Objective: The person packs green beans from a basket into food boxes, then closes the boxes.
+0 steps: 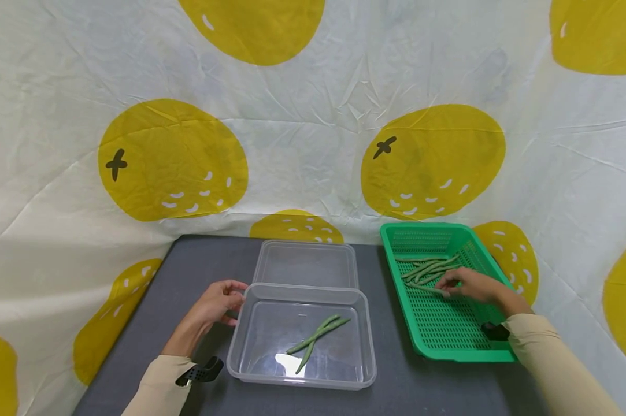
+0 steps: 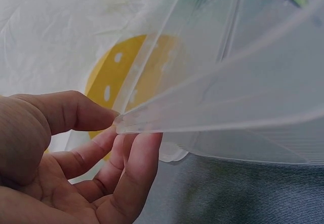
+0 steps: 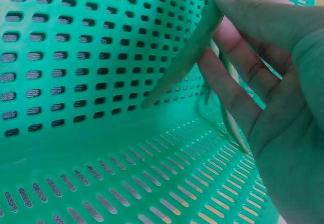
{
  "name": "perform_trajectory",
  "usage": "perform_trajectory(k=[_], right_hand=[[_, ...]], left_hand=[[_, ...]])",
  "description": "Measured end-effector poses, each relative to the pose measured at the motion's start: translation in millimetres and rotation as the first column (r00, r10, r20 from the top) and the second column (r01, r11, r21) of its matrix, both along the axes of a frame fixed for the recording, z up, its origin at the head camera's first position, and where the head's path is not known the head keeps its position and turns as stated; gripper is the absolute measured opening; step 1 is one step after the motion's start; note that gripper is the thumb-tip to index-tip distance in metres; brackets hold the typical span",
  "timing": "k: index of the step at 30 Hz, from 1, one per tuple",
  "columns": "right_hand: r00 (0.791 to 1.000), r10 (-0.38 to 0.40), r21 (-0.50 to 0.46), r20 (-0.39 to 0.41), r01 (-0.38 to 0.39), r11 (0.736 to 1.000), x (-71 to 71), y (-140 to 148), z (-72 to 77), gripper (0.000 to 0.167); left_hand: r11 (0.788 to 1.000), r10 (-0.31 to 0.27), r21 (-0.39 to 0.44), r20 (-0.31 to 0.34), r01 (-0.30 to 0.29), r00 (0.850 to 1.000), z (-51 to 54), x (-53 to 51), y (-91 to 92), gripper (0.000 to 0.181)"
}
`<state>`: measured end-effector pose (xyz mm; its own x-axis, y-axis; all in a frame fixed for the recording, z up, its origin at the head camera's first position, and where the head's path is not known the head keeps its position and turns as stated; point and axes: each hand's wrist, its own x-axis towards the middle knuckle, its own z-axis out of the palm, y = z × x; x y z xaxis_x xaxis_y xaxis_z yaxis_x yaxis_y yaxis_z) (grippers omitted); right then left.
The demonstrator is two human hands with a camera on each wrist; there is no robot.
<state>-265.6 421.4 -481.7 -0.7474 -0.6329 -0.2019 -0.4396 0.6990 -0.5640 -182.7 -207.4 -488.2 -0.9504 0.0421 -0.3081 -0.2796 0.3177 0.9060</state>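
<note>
The left hand (image 1: 218, 304) pinches the upper left corner of the clear plastic container (image 1: 302, 382), thumb on the rim and fingers beneath it in the left wrist view. Two green beans (image 1: 320, 334) lie crossed on the container's floor. Inside the green basket (image 1: 422, 341), the right hand (image 1: 471, 286) pinches one end of a green bean (image 3: 185, 57) between thumb and fingers. Several more beans (image 1: 429, 268) lie in a loose pile at the far part of the basket, beside the right fingers.
A clear lid (image 1: 307, 263) lies flat behind the container. Container, lid and basket stand on a dark grey table (image 1: 208, 254). A white cloth with yellow fruit prints (image 1: 302, 162) hangs behind and around the table. A dark band (image 1: 200, 371) is on the left wrist.
</note>
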Motion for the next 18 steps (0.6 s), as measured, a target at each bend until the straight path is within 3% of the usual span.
perform_trajectory(k=[12, 18], right_hand=[[0.997, -0.068, -0.099, 0.028, 0.07, 0.993, 3.6, -8.6, 13.6, 0.022], [0.996, -0.084, -0.101, 0.021, 0.085, 0.991, 5.3, -16.5, 23.8, 0.024]], left_hand=[[1.0, -0.014, -0.005, -0.003, 0.014, 1.0, 1.4, 1.1, 0.0, 0.037], [1.0, -0.015, 0.006, 0.002, 0.015, 1.0, 1.2, 0.3, -0.5, 0.037]])
